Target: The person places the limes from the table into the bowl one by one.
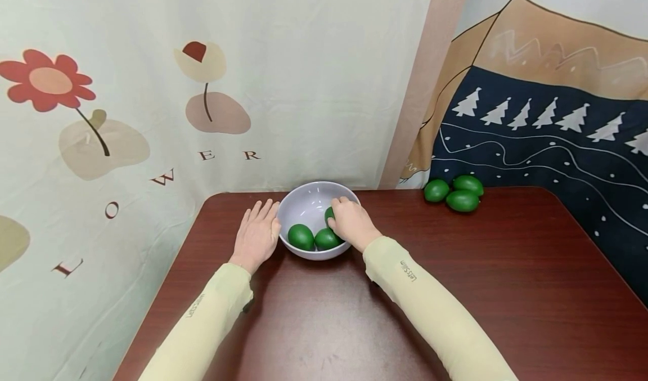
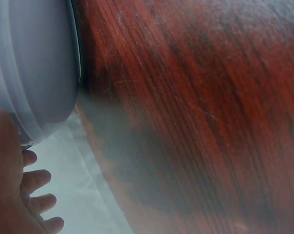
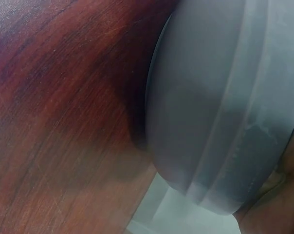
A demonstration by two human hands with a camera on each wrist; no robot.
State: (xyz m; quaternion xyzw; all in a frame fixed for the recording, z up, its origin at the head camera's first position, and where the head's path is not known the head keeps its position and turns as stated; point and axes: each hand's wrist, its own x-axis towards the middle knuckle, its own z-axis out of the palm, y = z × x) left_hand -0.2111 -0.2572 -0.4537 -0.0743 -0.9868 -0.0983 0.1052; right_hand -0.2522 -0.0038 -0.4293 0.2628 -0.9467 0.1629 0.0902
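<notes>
A pale lavender bowl (image 1: 314, 194) stands near the back edge of the table. My left hand (image 1: 257, 232), fingers straight and slightly spread, rests against the bowl's left side. In the left wrist view, the thumb side of the hand (image 2: 8, 180) lies along the bowl wall (image 2: 40, 63). Over the right rim reaches my right hand (image 1: 352, 222), its fingers curled round a green lime (image 1: 329, 214) that they partly hide. Two more limes, one at left (image 1: 301, 237) and one at right (image 1: 326, 238), lie in the bowl. The bowl wall (image 3: 200, 97) hides the right fingers in the right wrist view.
Three more green limes (image 1: 463, 200) sit together at the back right of the reddish-brown wooden table (image 1: 314, 325). Behind the table hangs a printed curtain (image 1: 314, 77), with a dark patterned cloth (image 1: 531, 144) at the right.
</notes>
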